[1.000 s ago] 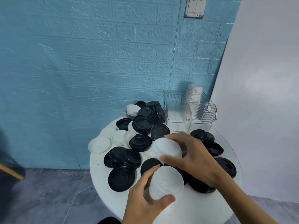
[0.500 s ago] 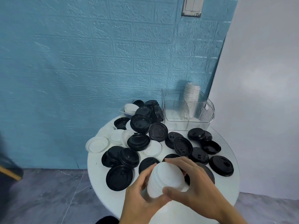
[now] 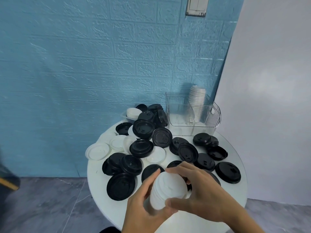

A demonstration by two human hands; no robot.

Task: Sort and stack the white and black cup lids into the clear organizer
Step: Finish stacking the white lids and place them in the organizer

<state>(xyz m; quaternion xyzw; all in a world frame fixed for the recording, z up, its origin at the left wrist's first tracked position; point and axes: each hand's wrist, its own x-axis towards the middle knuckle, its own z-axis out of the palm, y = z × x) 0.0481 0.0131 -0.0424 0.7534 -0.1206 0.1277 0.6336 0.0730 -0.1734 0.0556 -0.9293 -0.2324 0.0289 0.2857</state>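
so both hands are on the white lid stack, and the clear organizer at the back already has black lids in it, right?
Not quite. The head view shows white lids in the clear organizer, not black. Both the left hand and right hand do hold the white lid stack.

Café back corner, judging by piled cup lids.

Wall: blue w/ embossed brick pattern. Side wall at 3 o'clock: plain white. Table: white. Lids: black mostly, glossy; white ones at 9 o'clock. Held stack: white. Organizer at 1 o'clock: clear, ribbed, w/ white stack inside. Floor: grey marbled. Switch: off-white.
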